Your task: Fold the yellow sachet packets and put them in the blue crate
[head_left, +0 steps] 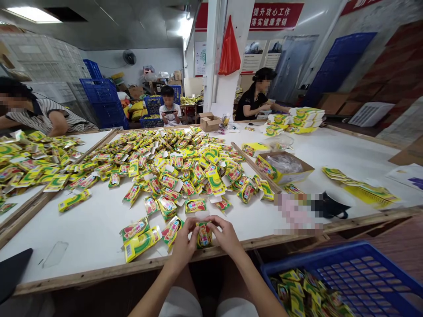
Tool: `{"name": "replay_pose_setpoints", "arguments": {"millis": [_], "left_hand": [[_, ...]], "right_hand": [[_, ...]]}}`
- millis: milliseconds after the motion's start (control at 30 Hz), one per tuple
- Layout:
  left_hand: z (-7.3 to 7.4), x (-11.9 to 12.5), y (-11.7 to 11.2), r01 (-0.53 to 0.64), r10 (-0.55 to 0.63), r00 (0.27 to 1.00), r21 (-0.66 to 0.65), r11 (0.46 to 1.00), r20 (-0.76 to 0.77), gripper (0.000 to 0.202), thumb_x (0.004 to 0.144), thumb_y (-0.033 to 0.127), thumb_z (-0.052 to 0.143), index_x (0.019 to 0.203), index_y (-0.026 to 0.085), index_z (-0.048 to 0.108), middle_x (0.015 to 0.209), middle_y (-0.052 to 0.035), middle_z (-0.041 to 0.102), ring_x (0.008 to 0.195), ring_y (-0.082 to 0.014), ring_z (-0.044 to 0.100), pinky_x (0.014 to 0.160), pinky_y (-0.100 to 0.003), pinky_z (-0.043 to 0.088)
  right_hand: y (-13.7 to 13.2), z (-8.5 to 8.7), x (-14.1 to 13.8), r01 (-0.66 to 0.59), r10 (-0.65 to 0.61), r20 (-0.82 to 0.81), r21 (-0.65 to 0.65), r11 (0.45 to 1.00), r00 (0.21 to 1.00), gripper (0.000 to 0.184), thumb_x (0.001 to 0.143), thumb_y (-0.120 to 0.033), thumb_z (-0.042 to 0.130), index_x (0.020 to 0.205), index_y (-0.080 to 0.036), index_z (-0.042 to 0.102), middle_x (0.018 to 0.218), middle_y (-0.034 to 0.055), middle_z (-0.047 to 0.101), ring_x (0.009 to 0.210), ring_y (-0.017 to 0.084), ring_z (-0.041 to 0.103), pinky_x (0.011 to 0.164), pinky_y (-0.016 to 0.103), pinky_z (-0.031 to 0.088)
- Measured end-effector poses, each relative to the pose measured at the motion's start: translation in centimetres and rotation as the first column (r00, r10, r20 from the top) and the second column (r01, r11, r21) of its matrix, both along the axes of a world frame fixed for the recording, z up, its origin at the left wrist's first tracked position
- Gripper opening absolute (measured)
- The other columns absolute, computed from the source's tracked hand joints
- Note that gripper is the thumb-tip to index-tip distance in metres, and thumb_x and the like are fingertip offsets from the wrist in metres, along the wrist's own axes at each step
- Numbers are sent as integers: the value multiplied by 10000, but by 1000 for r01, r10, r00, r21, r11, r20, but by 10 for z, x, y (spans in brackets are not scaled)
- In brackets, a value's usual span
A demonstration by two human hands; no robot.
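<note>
My left hand [183, 244] and my right hand [225, 234] both grip one small yellow-and-red carton [204, 235] at the near edge of the white table [86, 237]. The fingers of both hands pinch its top flap. Right beside my left hand lie a few more small cartons [142, 235]. A wide heap of the same cartons [172, 165] covers the table's middle beyond my hands.
A blue crate [350, 281] with finished cartons stands at lower right. An open cardboard box [284, 169] and flat yellow sheets [360, 187] lie to the right. A second heap [29, 160] fills the left table. Three people sit at the far side.
</note>
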State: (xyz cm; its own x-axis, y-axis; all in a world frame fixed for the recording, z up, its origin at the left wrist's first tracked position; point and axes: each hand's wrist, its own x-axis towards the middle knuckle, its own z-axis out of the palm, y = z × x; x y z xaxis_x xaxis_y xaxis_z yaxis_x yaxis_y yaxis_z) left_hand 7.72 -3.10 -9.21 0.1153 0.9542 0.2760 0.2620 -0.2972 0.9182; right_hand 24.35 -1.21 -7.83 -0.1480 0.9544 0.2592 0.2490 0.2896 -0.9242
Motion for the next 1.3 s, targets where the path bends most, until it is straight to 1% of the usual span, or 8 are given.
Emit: {"name": "replay_pose_setpoints", "arguments": {"millis": [167, 267, 367, 600, 833, 1000, 1200, 1300], "left_hand": [[-3, 1, 3, 7, -5, 997, 21, 1000, -71, 175, 926, 309, 441, 1019, 215, 555, 1013, -77, 656, 981, -222, 627, 873, -381, 485], [-5, 7, 3, -22, 21, 1000, 30, 999, 15, 258, 939, 288, 415, 1183, 226, 475, 1152, -94, 619, 1109, -215, 585, 958, -397, 451], [-5, 14, 2, -33, 28, 994, 44, 998, 110, 314, 940, 284, 420, 1249, 229, 439, 1252, -98, 571, 1197, -209, 533, 1018, -399, 417], [4, 17, 1, -74, 70, 987, 25, 997, 143, 187, 891, 344, 528, 982, 186, 569, 1027, -88, 634, 968, -210, 615, 883, -368, 494], [14, 8, 8, -88, 85, 994, 38, 995, 66, 175, 874, 342, 546, 938, 190, 604, 914, -53, 636, 858, -187, 604, 785, -316, 490], [13, 4, 12, -49, 47, 997, 28, 998, 68, 197, 880, 355, 544, 892, 186, 643, 893, -47, 645, 860, -188, 606, 776, -308, 487], [5, -6, 1, 47, -49, 998, 60, 997, 26, 176, 862, 336, 589, 946, 219, 689, 935, -55, 647, 924, -206, 607, 813, -336, 491], [8, -10, 3, 105, -101, 994, 84, 991, -45, 212, 893, 326, 536, 1031, 229, 665, 1063, -79, 637, 1024, -220, 593, 890, -374, 479]], "right_hand": [[2, -8, -5, 96, -91, -75, 69, 993, 993, 157, 851, -282, 552, 892, -190, 673, 923, 71, 690, 924, 219, 642, 848, 342, 498], [0, -12, -9, 124, -115, -181, 42, 991, 977, 238, 857, -271, 551, 1079, -201, 596, 954, 56, 687, 884, 198, 655, 811, 323, 516], [-2, -9, -5, 119, -110, -137, 65, 991, 985, 172, 861, -274, 553, 991, -196, 633, 955, 57, 688, 892, 198, 648, 818, 319, 510], [-13, -1, 3, 83, -77, -57, 127, 988, 995, 139, 854, -306, 590, 866, -192, 669, 1002, 77, 678, 962, 208, 631, 843, 326, 505], [-6, 5, -11, 146, -148, 8, 111, 983, 989, 179, 865, -344, 550, 855, -190, 640, 805, 48, 687, 738, 183, 632, 713, 300, 514], [-2, 10, -10, 139, -142, 21, 110, 984, 990, 199, 855, -358, 548, 806, -190, 641, 763, 34, 680, 713, 180, 624, 690, 291, 510], [-15, -5, -13, 50, -47, -51, 68, 996, 998, 194, 870, -338, 549, 885, -192, 675, 861, 52, 697, 821, 194, 648, 760, 311, 526], [-25, -2, -3, 132, -127, -41, 152, 979, 991, 199, 874, -335, 537, 854, -203, 685, 878, 63, 703, 863, 213, 648, 787, 338, 524]]}}
